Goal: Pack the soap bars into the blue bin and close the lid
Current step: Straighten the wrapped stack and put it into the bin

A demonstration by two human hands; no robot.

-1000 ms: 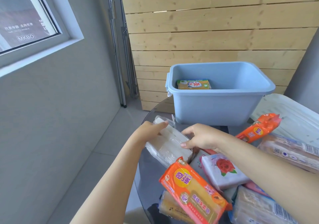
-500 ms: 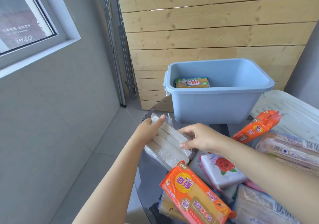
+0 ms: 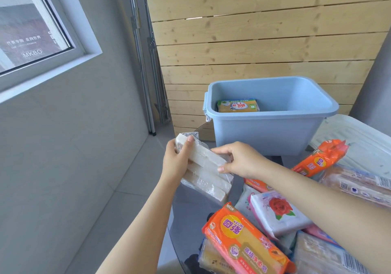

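1. A grey-framed glass window [image 3: 31, 30] is sitting high in the grey wall on the far left.
2. The left hand [image 3: 176, 161] is gripping the far end of a see-through plastic pack of long white soap bars [image 3: 207, 172], thumb lying on top and fingers curled under it.
3. The pack is tilting above the edge of the dark round glass table [image 3: 190, 210], in front of the bin.
4. The right hand [image 3: 241, 159] is pinching the near side of the same pack, fingers closed on it.
5. The light blue plastic bin [image 3: 268, 132] is standing open behind the hands, and a yellow and green wrapped soap bar [image 3: 238, 105] is lying inside it.
6. An orange wrapped soap pack [image 3: 245, 240] and a white soap pack with a red rose [image 3: 279, 210] are lying under the right arm.
7. The white plastic lid [image 3: 359, 138] is lying flat, just right of the bin.
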